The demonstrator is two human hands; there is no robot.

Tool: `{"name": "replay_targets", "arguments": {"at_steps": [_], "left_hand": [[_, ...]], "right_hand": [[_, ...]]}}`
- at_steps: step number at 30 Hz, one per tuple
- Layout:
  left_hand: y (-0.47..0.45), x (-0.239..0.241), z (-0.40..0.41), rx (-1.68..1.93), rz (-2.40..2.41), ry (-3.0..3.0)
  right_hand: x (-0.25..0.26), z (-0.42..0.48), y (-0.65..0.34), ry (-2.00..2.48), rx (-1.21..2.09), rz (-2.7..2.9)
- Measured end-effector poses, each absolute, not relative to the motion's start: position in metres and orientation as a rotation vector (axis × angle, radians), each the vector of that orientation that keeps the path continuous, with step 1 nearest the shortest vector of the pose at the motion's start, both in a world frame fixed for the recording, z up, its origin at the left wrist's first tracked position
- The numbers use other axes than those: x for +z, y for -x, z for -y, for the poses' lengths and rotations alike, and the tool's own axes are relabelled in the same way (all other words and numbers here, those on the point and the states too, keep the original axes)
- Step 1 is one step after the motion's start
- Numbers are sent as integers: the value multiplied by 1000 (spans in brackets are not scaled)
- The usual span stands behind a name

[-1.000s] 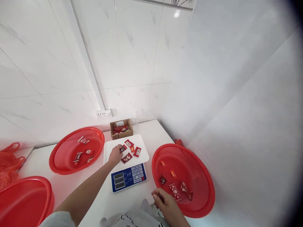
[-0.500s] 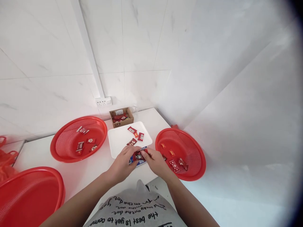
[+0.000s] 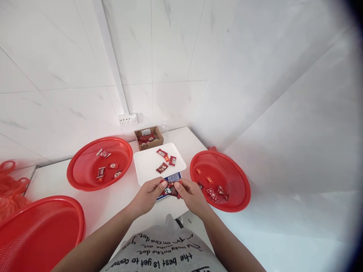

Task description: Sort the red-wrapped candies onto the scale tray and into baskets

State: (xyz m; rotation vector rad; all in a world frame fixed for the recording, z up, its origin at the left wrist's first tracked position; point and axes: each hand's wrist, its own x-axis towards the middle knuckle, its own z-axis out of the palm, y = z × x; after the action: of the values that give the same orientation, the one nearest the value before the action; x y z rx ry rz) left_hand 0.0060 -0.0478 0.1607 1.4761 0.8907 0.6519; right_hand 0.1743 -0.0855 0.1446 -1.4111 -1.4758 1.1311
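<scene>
Between my two hands is a dark red candy packet [image 3: 171,189], pinched at its left end by my left hand [image 3: 149,192] and at its right end by my right hand [image 3: 193,194]. Thumbs lie on top of the wrapper. Beneath the hands, the blue keypad panel [image 3: 173,177] of a scale partly shows. Its white tray [image 3: 144,166] lies just beyond and bears several small red wrapped candies [image 3: 162,167].
A cardboard box [image 3: 150,145] of red packets stands behind the tray. Red baskets holding several candies stand at left [image 3: 130,166] and right [image 3: 248,189]. Another red basket [image 3: 81,215] is at near left, with red plastic bags [image 3: 11,189] behind it.
My hands have drawn apart slightly, each now gripping one end of the packet, so more of the wrapper and keypad shows. The whole view has shifted a little.
</scene>
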Motion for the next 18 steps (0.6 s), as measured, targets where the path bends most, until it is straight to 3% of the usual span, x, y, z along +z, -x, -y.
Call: {"name": "replay_targets", "arguments": {"at_steps": [11,18], "left_hand": [[-53,153,44,654,-1004,-1524],[-99,140,36,825,-1187,-1888]], "right_hand": [[150,77,-215,1382,1068,1537],[137,63,-260,1394,1179,1426]]}}
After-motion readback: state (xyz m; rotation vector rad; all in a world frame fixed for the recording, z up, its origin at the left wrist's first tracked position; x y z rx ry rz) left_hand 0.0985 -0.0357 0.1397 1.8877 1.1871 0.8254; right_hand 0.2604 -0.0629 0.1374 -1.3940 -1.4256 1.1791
